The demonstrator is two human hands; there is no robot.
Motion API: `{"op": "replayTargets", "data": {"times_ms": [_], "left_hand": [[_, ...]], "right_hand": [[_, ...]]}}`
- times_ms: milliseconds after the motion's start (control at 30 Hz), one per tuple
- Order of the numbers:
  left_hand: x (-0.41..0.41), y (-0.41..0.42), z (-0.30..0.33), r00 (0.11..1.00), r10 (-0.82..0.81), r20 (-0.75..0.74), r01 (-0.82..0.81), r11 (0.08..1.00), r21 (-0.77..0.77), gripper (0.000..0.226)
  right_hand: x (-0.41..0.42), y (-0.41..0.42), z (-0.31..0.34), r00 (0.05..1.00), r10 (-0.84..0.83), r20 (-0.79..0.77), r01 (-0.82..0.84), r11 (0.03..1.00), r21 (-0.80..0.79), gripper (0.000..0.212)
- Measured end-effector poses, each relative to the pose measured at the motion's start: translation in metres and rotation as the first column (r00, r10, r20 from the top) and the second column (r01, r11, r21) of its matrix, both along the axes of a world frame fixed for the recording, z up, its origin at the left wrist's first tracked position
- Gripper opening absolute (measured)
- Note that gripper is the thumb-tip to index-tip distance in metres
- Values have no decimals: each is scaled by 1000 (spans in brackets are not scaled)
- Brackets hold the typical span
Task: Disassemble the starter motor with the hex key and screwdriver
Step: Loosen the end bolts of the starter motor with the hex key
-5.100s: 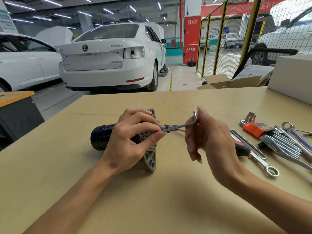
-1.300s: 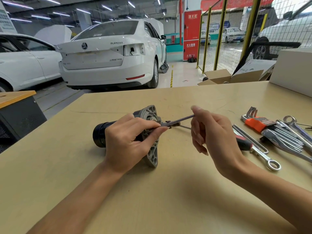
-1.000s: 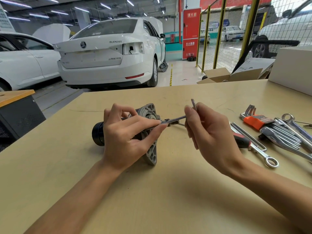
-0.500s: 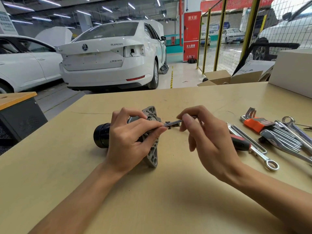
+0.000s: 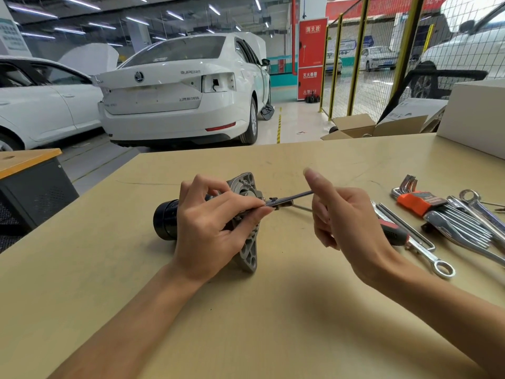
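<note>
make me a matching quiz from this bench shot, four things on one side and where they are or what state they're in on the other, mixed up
Things:
1. starter motor
2. hex key
3. screwdriver
4. hex key set

Places or states:
A. in an orange holder, far right of the table
B. lying on the table behind the right hand
C. on its side under the left hand
D. spanning the gap between both hands

Pairs: 1-C, 2-D, 3-B, 4-A

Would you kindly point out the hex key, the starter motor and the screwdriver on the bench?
hex key (image 5: 293, 197): head view, on its bare straight shaft.
starter motor (image 5: 165, 224): head view, on its black cylindrical body.
screwdriver (image 5: 393, 234): head view, on its red-and-black handle.
</note>
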State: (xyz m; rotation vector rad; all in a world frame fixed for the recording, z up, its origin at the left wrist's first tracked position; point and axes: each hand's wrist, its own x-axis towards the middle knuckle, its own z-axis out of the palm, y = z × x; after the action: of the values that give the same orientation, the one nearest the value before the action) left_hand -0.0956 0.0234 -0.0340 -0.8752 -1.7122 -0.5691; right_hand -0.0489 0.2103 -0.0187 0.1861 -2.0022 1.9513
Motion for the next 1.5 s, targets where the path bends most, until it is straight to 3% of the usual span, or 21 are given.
{"op": "replayTargets", "data": {"times_ms": [100, 167, 500, 633, 833, 1000, 1233, 1500], "left_hand": [[0, 0, 0, 1000, 5, -1, -5, 1000, -2, 20], [0, 0, -1, 1000, 18, -3, -18, 1000, 4, 20], [-1, 1, -2, 999, 33, -3, -33, 999, 19, 20], [-1, 1, -3, 999, 34, 5, -35, 999, 29, 19], [-1, 0, -1, 1000, -7, 20, 7, 1000, -10, 19], [-1, -1, -1, 999, -31, 29, 31, 999, -29, 19], [-2, -2, 0, 1000, -2, 27, 3, 1000, -20, 22], [-3, -2, 1, 1000, 0, 13, 1, 1000, -22, 19]], "right_hand": [[1, -1, -1, 999, 45, 2, -45, 999, -25, 56], [2, -1, 1, 994, 64, 85, -60, 997, -55, 55], [4, -2, 2, 963, 13, 269, 21, 992, -124, 64], [6, -4, -3, 971, -60, 230, 102, 978, -180, 66], [2, -3, -3, 968, 18, 250, 38, 976, -216, 58], [1, -3, -4, 994, 16, 105, -6, 995, -97, 56], [-1, -2, -13, 965, -52, -256, 124, 954, 273, 46], [0, -4, -11, 937, -51, -346, 193, 900, 390, 29]]}}
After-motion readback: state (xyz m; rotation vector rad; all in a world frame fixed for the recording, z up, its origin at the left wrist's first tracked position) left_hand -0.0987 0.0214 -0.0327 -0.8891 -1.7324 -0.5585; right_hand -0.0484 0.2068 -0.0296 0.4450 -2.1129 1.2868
